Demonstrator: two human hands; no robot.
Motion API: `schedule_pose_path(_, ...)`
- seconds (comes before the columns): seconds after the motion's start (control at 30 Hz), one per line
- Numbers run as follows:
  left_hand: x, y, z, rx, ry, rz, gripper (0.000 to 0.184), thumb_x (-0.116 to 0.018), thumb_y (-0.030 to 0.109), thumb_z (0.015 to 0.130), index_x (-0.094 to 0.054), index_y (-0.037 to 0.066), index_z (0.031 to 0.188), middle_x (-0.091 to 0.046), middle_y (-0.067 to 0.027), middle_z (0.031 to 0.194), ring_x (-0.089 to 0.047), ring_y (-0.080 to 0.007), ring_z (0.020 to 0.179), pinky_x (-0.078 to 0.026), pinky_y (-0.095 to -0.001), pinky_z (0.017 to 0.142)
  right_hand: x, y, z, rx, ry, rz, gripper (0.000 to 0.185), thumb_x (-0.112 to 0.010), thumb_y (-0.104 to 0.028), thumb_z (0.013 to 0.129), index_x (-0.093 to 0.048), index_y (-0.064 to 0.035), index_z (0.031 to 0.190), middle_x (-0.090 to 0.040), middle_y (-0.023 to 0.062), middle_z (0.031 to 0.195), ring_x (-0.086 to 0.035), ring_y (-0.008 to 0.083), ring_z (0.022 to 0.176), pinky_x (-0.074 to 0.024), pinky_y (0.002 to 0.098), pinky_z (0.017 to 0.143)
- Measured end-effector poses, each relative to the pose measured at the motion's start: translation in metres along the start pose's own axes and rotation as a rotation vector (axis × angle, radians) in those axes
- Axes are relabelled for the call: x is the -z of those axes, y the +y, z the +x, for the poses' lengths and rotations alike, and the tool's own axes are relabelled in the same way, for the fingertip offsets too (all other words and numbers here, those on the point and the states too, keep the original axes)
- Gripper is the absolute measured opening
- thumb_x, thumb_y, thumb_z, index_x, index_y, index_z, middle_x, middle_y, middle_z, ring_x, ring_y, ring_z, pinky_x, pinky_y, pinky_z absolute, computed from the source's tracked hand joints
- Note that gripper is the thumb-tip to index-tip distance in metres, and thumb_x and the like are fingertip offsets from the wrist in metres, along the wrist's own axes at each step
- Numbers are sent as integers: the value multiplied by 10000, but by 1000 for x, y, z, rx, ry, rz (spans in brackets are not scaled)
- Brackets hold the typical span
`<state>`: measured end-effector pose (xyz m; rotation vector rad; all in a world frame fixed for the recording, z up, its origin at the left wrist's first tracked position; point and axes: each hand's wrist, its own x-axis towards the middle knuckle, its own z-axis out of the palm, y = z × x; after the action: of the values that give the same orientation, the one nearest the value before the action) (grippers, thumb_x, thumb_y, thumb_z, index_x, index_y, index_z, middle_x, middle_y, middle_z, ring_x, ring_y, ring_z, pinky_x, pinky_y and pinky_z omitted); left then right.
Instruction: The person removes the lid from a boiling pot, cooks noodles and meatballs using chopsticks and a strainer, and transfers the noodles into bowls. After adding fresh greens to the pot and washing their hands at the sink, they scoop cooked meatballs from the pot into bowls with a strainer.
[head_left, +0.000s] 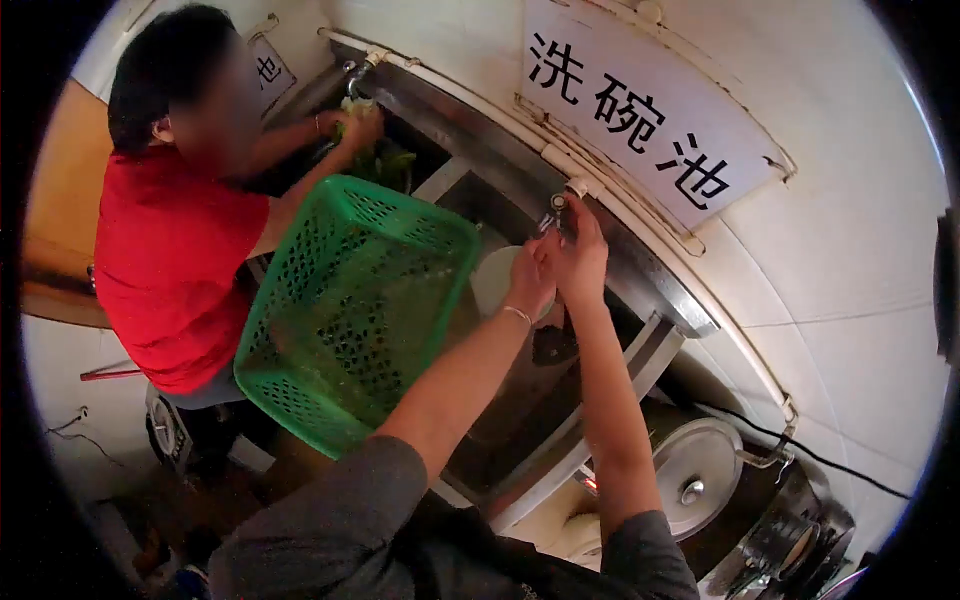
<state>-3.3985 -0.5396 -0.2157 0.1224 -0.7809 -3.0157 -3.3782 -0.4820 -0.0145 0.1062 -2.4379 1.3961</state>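
Both of my hands are together at the wall tap (558,203) over the metal sink. My right hand (583,258) is raised to the tap, its fingertips at the fitting. Just below and to its left, my left hand (533,270) is closed near the spout; what its fingers hold, if anything, is too small to tell. A pale round bowl or basin (497,282) lies in the sink under my hands. The green perforated basket (360,315) sits left of my left forearm.
At the left, a person in a red top (180,260) handles leafy greens (392,168) at another sink. A lidded metal pot (697,478) stands at the lower right. Pipes (640,220) run along the wall beneath a sign (650,110).
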Motion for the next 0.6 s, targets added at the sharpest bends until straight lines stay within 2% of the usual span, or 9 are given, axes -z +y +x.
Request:
schedule_pose_path(0.07, 12, 8, 5, 77, -30, 255, 258, -488, 173, 903, -516, 22, 1109, -598, -91, 1009, -576, -219, 990, -481, -327, 850, 13, 12, 7, 15, -119, 105, 461, -639, -89, 765, -516, -48, 1208, -583, 151, 1107, -583, 276, 997, -460, 350, 865)
schedule_pose_path(0.17, 24, 1, 15, 69, 58, 279, 258, -489, 210, 914, -520, -10, 1045, -602, -118, 991, -605, -220, 928, -516, -312, 790, 20, 26, 14, -3, -288, 294, 414, -537, -29, 859, -481, -24, 1269, -569, 115, 1201, -550, 163, 1073, -437, 287, 897)
schedule_pose_path(0.3, 9, 13, 20, -19, 112, 524, 259, -470, 257, 926, -538, 14, 982, -606, -132, 976, -623, -216, 870, -523, -286, 722, 0, 63, 6, -44, -218, 698, 364, -552, -113, 889, -504, -16, 1236, -577, 116, 1187, -578, 225, 1060, -469, 335, 875)
schedule_pose_path(0.37, -5, 33, 15, 443, 257, -444, 269, -470, 317, 924, -558, 70, 985, -608, -108, 987, -615, -199, 911, -499, -298, 776, -20, 90, -5, -464, 35, 1328, 330, -546, -127, 904, -517, -10, 1211, -576, 99, 1177, -541, 233, 1107, -460, 340, 887)
schedule_pose_path(0.4, 14, 24, 16, 434, 258, -438, 269, -470, 317, 924, -558, 70, 985, -608, -108, 987, -615, -199, 911, -499, -298, 776, -30, 100, -9, -464, 28, 1337, 330, -546, -127, 904, -517, -10, 1211, -576, 99, 1177, -541, 233, 1107, -460, 340, 887)
schedule_pose_path(0.47, 47, 4, 10, 15, 158, 826, 314, -498, 398, 899, -575, 114, 1008, -616, -72, 988, -605, -182, 927, -471, -300, 802, -54, 120, -16, -702, -140, 1263, 328, -545, -172, 914, -514, -32, 1208, -557, 108, 1196, -536, 212, 1104, -477, 348, 842)
schedule_pose_path(0.5, 29, 10, 4, 11, 162, 833, 314, -498, 398, 899, -575, 114, 1008, -616, -72, 988, -605, -182, 927, -471, -300, 802, -72, 139, -18, -704, -144, 1271, 328, -545, -172, 914, -514, -32, 1208, -557, 108, 1196, -536, 212, 1104, -477, 348, 842)
schedule_pose_path(0.57, -32, 33, -9, 219, 347, 1, 366, -493, 429, 896, -569, 118, 1075, -612, -35, 996, -596, -170, 882, -451, -302, 811, -117, 186, -17, -439, -153, 815, 236, -583, -157, 876, -553, -35, 1076, -588, 67, 993, -545, 160, 853, -453, 283, 696)
schedule_pose_path(0.6, -35, 34, -10, 215, 350, 5, 366, -493, 429, 896, -569, 118, 1075, -612, -35, 996, -596, -170, 882, -451, -302, 811, -134, 203, -15, -307, -154, 586, 192, -602, -149, 857, -573, -37, 1010, -603, 47, 892, -550, 134, 727, -441, 251, 622)
